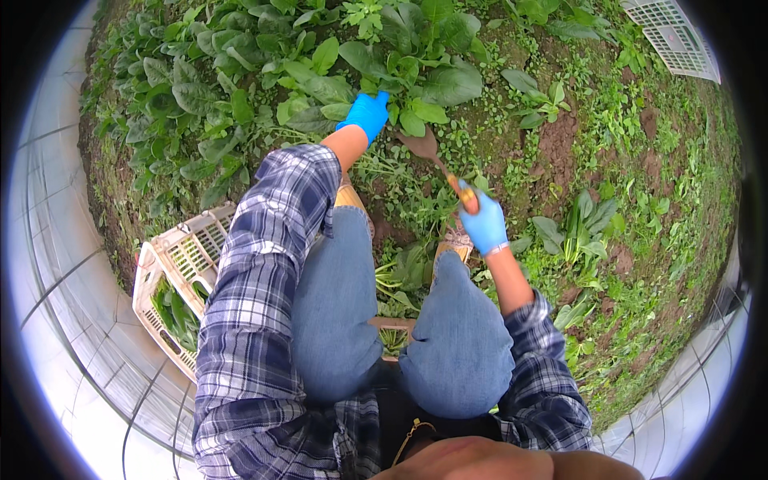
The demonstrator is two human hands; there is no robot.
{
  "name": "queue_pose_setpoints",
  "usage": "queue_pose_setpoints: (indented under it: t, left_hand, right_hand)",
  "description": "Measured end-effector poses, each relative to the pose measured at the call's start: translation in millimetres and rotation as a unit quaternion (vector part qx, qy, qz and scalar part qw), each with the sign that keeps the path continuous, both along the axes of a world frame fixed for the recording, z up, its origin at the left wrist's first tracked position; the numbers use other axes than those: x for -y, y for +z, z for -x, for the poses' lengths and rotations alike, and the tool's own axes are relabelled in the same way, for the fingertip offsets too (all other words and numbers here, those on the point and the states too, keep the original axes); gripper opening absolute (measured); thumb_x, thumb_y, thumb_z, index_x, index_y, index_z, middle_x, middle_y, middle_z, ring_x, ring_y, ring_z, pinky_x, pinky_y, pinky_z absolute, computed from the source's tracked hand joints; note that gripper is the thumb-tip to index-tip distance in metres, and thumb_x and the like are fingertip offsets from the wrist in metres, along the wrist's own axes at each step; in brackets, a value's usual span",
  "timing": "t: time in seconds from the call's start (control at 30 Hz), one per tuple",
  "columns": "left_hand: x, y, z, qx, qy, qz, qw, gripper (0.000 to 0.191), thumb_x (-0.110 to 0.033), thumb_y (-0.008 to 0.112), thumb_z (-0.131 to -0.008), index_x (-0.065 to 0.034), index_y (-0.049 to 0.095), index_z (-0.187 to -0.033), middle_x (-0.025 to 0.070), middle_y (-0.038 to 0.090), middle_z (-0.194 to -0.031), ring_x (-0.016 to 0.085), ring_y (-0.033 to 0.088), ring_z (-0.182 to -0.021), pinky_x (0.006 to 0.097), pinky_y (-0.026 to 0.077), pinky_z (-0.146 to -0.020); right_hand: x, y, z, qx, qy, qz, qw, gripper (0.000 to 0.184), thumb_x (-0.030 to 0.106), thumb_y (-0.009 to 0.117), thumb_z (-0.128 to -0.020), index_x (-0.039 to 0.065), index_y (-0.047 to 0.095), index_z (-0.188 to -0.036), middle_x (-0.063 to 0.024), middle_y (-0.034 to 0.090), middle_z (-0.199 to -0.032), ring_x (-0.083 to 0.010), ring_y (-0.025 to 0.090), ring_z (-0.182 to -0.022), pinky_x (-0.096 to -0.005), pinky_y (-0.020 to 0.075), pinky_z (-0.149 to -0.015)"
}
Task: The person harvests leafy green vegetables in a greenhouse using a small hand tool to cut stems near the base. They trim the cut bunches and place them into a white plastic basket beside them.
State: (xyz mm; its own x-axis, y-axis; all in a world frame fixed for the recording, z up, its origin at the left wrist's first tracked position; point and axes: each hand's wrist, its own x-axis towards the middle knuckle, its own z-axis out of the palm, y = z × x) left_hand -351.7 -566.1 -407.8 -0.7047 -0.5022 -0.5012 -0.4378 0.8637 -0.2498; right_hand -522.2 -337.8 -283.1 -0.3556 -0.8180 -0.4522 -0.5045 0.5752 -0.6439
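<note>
My left hand [367, 115], in a blue glove, reaches in at the base of a large leafy green plant [414, 90]; leaves hide its fingertips, so its grip cannot be told. My right hand [483, 222], gloved in lighter blue, is closed around the orange and yellow handle of a hand trowel [423, 146]. The trowel's metal blade lies low beside the same plant, to the right of my left hand, its tip among small weeds. Cut or pulled leafy greens [414, 270] lie on the ground between my legs.
A white plastic crate [174, 246] with greens inside stands at my left. Another white crate [675, 39] is at the upper right. Dense leafy plants [204, 90] grow at upper left. A bunch of greens [579, 228] lies or stands right of my right hand. Plastic sheeting [66, 240] borders the bed.
</note>
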Motion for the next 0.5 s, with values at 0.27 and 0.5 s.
queue_pose_setpoints:
  t: [0.27,0.5]
  left_hand:
    - [-7.9,9.7,-16.7,-0.144,0.236,-0.163,0.947,0.053,-0.005,0.050,-0.080,0.0081,0.036,-0.130,0.0176,0.059,-0.063,0.030,0.057,-0.050,0.0414,0.043,-0.042]
    - [-79.1,75.7,-63.9,-0.216,0.159,-0.256,0.929,0.034,-0.006,0.052,-0.078,0.0017,0.048,-0.111,0.0158,0.056,-0.060,0.034,0.058,-0.051,0.0440,0.044,-0.043]
  right_hand:
    - [57.9,-40.9,-16.5,-0.070,0.091,0.124,0.986,0.031,0.019,0.058,-0.076,0.011,0.058,-0.106,-0.0194,0.062,-0.071,-0.0378,0.060,-0.064,-0.0459,0.0491,-0.060]
    - [-28.5,-1.8,2.8,0.023,-0.010,0.083,0.996,0.035,0.007,0.063,-0.074,0.004,0.061,-0.109,-0.0181,0.065,-0.080,-0.0273,0.066,-0.070,-0.0317,0.0508,-0.066]
